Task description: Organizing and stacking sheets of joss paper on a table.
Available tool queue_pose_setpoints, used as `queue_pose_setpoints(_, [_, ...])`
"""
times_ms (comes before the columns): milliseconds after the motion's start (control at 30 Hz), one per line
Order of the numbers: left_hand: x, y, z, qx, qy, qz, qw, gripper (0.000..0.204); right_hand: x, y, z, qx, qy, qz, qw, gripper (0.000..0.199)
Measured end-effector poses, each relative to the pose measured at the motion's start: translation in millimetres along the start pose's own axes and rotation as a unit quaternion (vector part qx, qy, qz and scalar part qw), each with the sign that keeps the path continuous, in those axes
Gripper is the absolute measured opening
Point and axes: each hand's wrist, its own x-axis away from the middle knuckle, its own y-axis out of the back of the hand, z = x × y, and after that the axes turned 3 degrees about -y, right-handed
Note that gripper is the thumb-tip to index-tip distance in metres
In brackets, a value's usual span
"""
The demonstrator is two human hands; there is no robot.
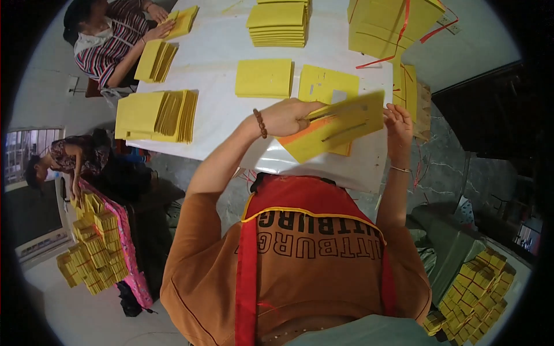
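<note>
Both my hands hold a thin stack of yellow paper sheets (346, 121) tilted just above the near edge of the white table (219, 52). My left hand (288, 115), with a bead bracelet on the wrist, pinches the stack's left end. Fingers of my right hand (398, 124), wrist in a thin bangle, grip its right end. An orange sheet (297, 138) shows under the stack. Just beyond lie a flat yellow pile (264, 78) and a yellow sheet with cut-outs (328, 85).
More yellow piles stand on the table (279, 23), (156, 115); big bundles tied with red ribbon (386, 26) are far right. A person in a striped top (109, 40) handles sheets far left. Another person (69, 158) sits by stacked bundles (95, 248). More bundles (476, 288) lie lower right.
</note>
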Motion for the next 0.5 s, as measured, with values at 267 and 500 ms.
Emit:
queue_pose_setpoints(267, [-9,2,-8,-0.238,-0.122,-0.093,0.959,0.051,-8,-36,-11,0.278,0.013,0.026,0.960,0.031])
queue_pose_setpoints(500, [15,0,58,0.296,-0.099,-0.234,0.921,0.079,-3,-32,-30,0.157,-0.046,-0.035,0.986,0.021])
